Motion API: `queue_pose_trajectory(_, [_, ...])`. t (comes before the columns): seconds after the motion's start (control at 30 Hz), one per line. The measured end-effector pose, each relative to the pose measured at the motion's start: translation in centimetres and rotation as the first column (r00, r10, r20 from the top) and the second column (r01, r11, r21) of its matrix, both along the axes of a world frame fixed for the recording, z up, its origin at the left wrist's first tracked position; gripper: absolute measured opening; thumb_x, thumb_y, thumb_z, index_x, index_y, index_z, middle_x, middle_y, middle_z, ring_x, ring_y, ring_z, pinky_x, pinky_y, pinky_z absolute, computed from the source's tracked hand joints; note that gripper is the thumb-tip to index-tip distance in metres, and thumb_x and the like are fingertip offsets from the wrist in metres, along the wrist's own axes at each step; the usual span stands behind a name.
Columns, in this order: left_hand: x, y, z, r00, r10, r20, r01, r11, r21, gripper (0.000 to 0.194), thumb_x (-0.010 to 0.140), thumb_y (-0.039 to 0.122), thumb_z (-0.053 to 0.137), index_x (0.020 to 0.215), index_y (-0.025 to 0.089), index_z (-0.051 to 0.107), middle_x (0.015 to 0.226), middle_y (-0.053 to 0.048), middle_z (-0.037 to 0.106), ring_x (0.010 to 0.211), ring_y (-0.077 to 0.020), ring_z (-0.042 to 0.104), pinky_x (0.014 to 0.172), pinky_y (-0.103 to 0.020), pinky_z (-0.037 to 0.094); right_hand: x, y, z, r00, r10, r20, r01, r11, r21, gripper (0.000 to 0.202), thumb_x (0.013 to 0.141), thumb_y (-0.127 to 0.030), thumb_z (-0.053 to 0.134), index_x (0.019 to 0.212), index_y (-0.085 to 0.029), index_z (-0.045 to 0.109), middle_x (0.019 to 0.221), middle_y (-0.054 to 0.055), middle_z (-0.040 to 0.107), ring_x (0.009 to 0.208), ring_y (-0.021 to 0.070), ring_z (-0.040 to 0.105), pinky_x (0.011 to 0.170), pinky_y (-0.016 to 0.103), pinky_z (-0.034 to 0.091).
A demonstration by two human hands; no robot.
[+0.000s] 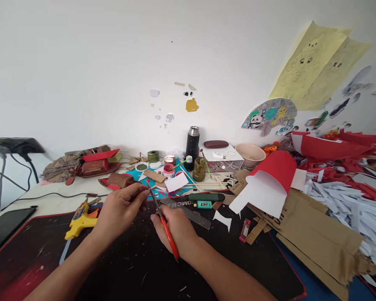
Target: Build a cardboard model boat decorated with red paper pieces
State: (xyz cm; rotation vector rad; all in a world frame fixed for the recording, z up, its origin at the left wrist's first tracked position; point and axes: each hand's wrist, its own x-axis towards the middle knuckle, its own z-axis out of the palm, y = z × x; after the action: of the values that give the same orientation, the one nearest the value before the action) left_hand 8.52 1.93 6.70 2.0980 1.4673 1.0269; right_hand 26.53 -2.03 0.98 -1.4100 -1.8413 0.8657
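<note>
My right hand [180, 232] grips a pair of scissors [168, 236] with orange handles, the narrow metal blades pointing up and away from me. Close to the blade tips, the fingertips of my left hand [122, 207] are pinched together. Whatever they hold is too small to make out; a tiny red bit shows near the tips. Both hands are above a black desk mat [128, 267]. Just beyond my right hand lies a metal ruler [196, 217], partly covered by that hand. A yellow glue gun [80, 221] rests left of my left forearm.
Paint jars [168, 170], a black thermos [192, 144] and thin sticks stand or lie along the wall. Right of my hands are a white paper scrap [222, 219], a red lighter [245, 230], a red-and-white paper roll [272, 175], brown cardboard [319, 238] and heaped paper strips [341, 205].
</note>
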Motion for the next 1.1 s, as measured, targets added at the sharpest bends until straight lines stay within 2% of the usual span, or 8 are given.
queue_pose_trajectory(0.13, [0.3,0.0,0.4,0.982,-0.028,0.187,0.060,0.984,-0.168,0.042,0.093,0.059,0.062,0.073,0.023,0.067,0.058,0.000,0.070,0.050,-0.0177,0.065,0.052,-0.027,0.051,0.0,-0.1,0.2,1.000,0.001,0.014,-0.002,1.000,0.022,0.018,0.098,-0.032,0.065,0.082,-0.023,0.064,0.066,0.000,0.064,0.058,0.0166,0.056,0.058,0.026,0.036])
queue_pose_trajectory(0.27, [0.2,0.3,0.2,0.915,-0.033,0.402,0.179,0.926,-0.332,0.047,0.087,0.062,0.073,0.065,0.022,0.063,0.055,0.000,0.066,0.046,-0.0159,0.061,0.049,-0.026,0.050,0.0,-0.2,0.1,1.000,0.003,0.023,-0.004,0.999,0.043,0.018,0.098,-0.032,0.064,0.082,-0.023,0.062,0.066,0.000,0.062,0.057,0.0163,0.055,0.058,0.027,0.035])
queue_pose_trajectory(0.4, [-0.1,0.7,-0.8,0.831,-0.019,0.556,0.284,0.874,-0.395,0.047,0.091,0.058,0.071,0.063,0.022,0.062,0.050,0.000,0.062,0.042,-0.0136,0.054,0.045,-0.025,0.045,0.0,0.0,-0.2,1.000,0.003,0.021,-0.004,0.998,0.056,0.018,0.098,-0.032,0.065,0.082,-0.023,0.063,0.065,0.000,0.062,0.057,0.0160,0.054,0.059,0.027,0.035])
queue_pose_trajectory(0.47, [-0.2,0.8,-1.0,0.820,-0.019,0.573,0.299,0.867,-0.399,0.048,0.092,0.059,0.070,0.062,0.022,0.061,0.048,0.000,0.062,0.041,-0.0131,0.053,0.044,-0.024,0.044,0.0,0.1,-0.4,1.000,-0.001,0.021,0.000,0.999,0.053,0.018,0.097,-0.033,0.065,0.082,-0.023,0.063,0.065,0.000,0.062,0.056,0.0161,0.054,0.059,0.027,0.035])
queue_pose_trajectory(0.6, [0.2,0.7,-0.5,0.892,-0.033,0.451,0.227,0.894,-0.385,0.055,0.089,0.069,0.069,0.062,0.022,0.062,0.051,-0.002,0.065,0.044,-0.0146,0.058,0.047,-0.025,0.048,0.1,0.3,-0.5,1.000,-0.002,-0.006,0.002,0.999,0.036,0.020,0.096,-0.032,0.065,0.080,-0.023,0.060,0.065,0.000,0.063,0.057,0.0162,0.055,0.059,0.027,0.035])
queue_pose_trajectory(0.77, [0.4,0.6,-0.2,0.940,-0.035,0.339,0.137,0.950,-0.280,0.061,0.085,0.081,0.062,0.071,0.022,0.066,0.062,-0.003,0.071,0.054,-0.0204,0.068,0.051,-0.030,0.054,0.5,0.5,-0.2,0.999,-0.007,-0.039,0.009,0.998,0.059,0.017,0.097,-0.030,0.063,0.081,-0.022,0.062,0.072,0.002,0.068,0.065,0.0183,0.062,0.063,0.027,0.039])
queue_pose_trajectory(0.93, [-0.4,0.7,-0.6,0.995,-0.009,0.104,0.022,0.992,-0.123,0.051,0.094,0.070,0.057,0.095,0.022,0.073,0.069,-0.002,0.076,0.063,-0.0224,0.072,0.062,-0.031,0.054,0.8,0.6,0.3,0.999,-0.015,-0.038,0.017,0.998,0.052,0.016,0.098,-0.032,0.063,0.086,-0.021,0.065,0.077,0.004,0.073,0.070,0.0203,0.068,0.067,0.028,0.043])
queue_pose_trajectory(1.1, [-0.4,0.6,-0.8,1.000,0.012,-0.022,-0.012,1.000,0.019,0.042,0.098,0.060,0.053,0.098,0.023,0.074,0.076,-0.002,0.077,0.064,-0.0211,0.070,0.062,-0.030,0.049,0.7,0.6,0.2,1.000,-0.012,0.000,0.012,0.997,0.081,0.018,0.098,-0.033,0.062,0.083,-0.021,0.066,0.072,0.003,0.071,0.065,0.0191,0.064,0.064,0.028,0.041])
